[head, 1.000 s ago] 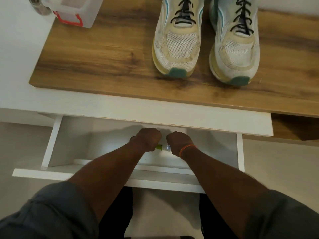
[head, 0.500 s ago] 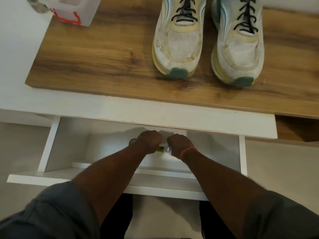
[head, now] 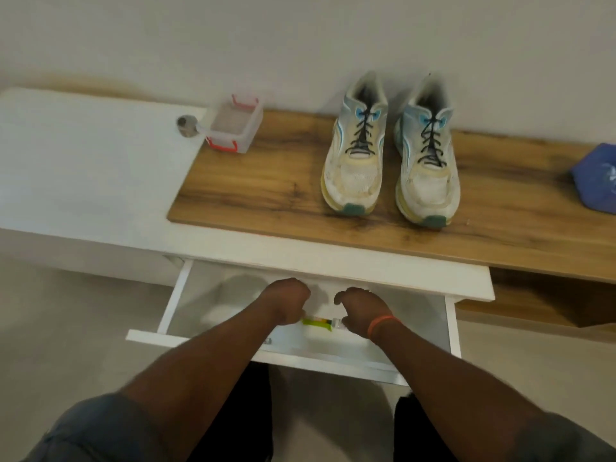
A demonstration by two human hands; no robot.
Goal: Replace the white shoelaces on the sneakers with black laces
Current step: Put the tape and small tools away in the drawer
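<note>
Two white mesh sneakers stand side by side on the wooden top, toes toward me, both threaded with black laces: the left sneaker (head: 355, 151) and the right sneaker (head: 428, 158). Below them a white drawer (head: 200, 295) is pulled open. Both my hands reach into it. My left hand (head: 286, 301) and my right hand (head: 361, 310), which has an orange band at the wrist, are curled on the two ends of a small green and yellow packet (head: 316, 323). What the packet holds is hidden.
A clear plastic box with red clips (head: 233, 128) sits at the back left of the wooden top (head: 266, 191), next to a round metal object (head: 186, 125). A blue bag (head: 596, 176) lies at the far right. A white cabinet top (head: 83, 161) extends left; the wall is close behind.
The view has pulled back and up, so the whole sneakers, the wall and the blue bag now show. My hands stay in the drawer and have parted slightly, showing more of the packet.
</note>
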